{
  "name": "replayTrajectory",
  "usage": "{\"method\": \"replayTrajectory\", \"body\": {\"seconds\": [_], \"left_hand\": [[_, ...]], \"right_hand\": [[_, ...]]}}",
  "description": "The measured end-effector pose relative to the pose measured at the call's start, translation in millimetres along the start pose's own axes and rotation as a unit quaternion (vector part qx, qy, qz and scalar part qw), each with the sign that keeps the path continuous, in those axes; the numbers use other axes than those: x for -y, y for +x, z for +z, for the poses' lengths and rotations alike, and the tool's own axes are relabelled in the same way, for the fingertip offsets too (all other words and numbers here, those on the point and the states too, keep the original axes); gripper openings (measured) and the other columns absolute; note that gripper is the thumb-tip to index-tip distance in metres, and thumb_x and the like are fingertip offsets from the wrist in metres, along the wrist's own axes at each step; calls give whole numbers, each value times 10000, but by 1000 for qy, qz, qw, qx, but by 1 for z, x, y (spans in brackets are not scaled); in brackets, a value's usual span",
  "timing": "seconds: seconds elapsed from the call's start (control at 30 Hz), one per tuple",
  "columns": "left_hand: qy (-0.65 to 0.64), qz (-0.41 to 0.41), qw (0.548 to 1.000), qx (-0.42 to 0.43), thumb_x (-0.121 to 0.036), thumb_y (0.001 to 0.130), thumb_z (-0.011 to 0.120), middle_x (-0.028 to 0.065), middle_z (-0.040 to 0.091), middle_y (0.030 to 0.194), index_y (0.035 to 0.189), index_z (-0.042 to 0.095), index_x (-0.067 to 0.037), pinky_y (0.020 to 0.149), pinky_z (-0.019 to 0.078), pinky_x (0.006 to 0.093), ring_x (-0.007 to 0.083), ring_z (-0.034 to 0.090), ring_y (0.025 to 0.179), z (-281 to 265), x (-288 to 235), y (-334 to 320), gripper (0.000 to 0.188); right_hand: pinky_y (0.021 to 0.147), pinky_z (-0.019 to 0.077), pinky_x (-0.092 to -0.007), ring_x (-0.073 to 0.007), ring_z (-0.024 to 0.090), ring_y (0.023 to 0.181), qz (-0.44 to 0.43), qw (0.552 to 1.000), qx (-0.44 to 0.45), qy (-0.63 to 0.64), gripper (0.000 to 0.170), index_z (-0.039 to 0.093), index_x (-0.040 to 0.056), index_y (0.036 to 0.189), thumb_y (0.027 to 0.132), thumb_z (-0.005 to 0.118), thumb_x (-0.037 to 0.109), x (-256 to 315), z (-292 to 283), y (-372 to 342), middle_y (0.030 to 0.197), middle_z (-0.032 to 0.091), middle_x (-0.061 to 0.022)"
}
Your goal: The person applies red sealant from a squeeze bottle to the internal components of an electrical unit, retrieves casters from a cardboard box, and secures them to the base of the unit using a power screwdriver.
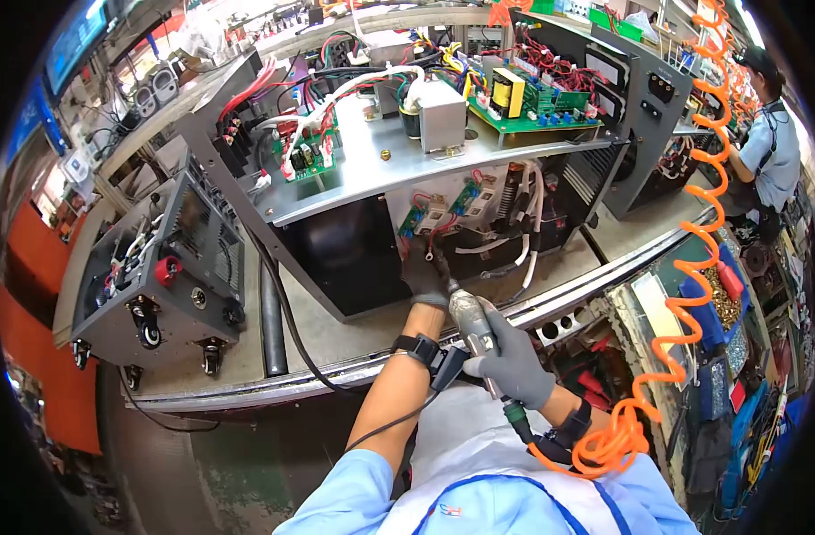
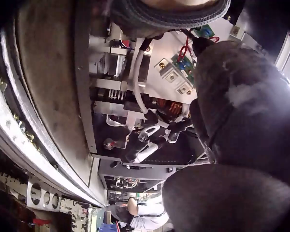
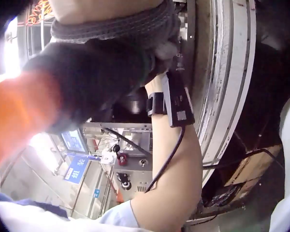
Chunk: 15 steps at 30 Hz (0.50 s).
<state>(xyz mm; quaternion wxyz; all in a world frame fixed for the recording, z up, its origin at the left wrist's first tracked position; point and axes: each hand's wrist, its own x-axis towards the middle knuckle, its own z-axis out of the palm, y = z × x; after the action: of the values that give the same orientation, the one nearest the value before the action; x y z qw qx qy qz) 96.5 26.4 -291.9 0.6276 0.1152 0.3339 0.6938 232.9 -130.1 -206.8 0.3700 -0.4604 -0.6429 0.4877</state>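
My right hand (image 1: 516,364), in a grey glove, grips an air screwdriver (image 1: 472,323) with a worn metal body. Its tip points up into the lower bay of a grey machine cabinet (image 1: 336,259). My gloved left hand (image 1: 422,275) reaches into that bay, its fingers close beside the driver's tip and a small green circuit board (image 1: 413,219). A red wire (image 1: 437,237) with a ring terminal lies near those fingers. I cannot tell whether the left fingertips pinch anything. The left wrist view shows the dark glove (image 2: 246,106) large, beside white and metal blocks (image 2: 171,76).
An orange coiled air hose (image 1: 670,357) hangs at my right and runs to the driver. The upper shelf carries a large circuit board (image 1: 536,111) and wiring. Another cabinet with casters (image 1: 162,276) lies at left. Parts bins (image 1: 715,308) and another person (image 1: 768,152) are at right.
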Motion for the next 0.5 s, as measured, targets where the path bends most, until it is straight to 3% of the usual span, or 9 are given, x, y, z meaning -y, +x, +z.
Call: {"method": "replayTrajectory", "body": {"seconds": [0.07, 0.13, 0.23, 0.37, 0.47, 0.5], "left_hand": [[11, -5, 1000, -3, -367, 876, 469, -18, 500, 543, 782, 599, -139, 372, 329, 245, 125, 420, 395, 4, -3, -2, 278], [-41, -8, 999, 9, -312, 862, 515, -24, 512, 537, 774, 560, -156, 344, 339, 188, 68, 457, 397, 7, -6, -9, 184], [-56, -11, 997, -53, -340, 860, 522, -28, 493, 522, 740, 551, -165, 343, 337, 200, 73, 450, 391, 19, -11, -16, 214], [-25, -14, 999, -37, -348, 866, 517, -28, 494, 517, 758, 553, -167, 341, 338, 205, 79, 444, 380, 20, -19, -25, 214], [-29, -34, 999, -31, -304, 879, 506, -10, 521, 562, 786, 555, -139, 360, 342, 195, 86, 467, 414, 10, -19, -28, 195], [-72, -42, 995, -47, -266, 880, 484, 8, 557, 673, 872, 571, -125, 425, 379, 233, 107, 503, 529, -5, -11, -22, 166]], "right_hand": [[808, 433, -285, -199, 545, 886, 16, 999, 4, 34, 889, 248, -25, 1367, 607, 679, 141, 3, -1, 2, 1022, 561, -150], [818, 430, -282, -189, 540, 897, 34, 997, 10, 67, 883, 256, -33, 1362, 605, 677, 134, 3, -3, 4, 1029, 559, -149], [841, 416, -267, -176, 533, 918, 21, 998, -2, 55, 873, 288, -65, 1342, 587, 679, 135, 1, -5, 4, 1055, 554, -152], [850, 412, -270, -175, 525, 940, 24, 994, 6, 106, 870, 287, -59, 1344, 593, 677, 144, -5, -4, 6, 1081, 545, -137], [910, 376, -267, -173, 494, 1012, 37, 987, 23, 155, 867, 295, -16, 1358, 587, 667, 121, 2, -5, 4, 1154, 499, -93], [910, 376, -267, -173, 494, 1012, 35, 987, 25, 156, 867, 295, -16, 1358, 587, 667, 121, 3, -5, 3, 1154, 499, -93]]}}
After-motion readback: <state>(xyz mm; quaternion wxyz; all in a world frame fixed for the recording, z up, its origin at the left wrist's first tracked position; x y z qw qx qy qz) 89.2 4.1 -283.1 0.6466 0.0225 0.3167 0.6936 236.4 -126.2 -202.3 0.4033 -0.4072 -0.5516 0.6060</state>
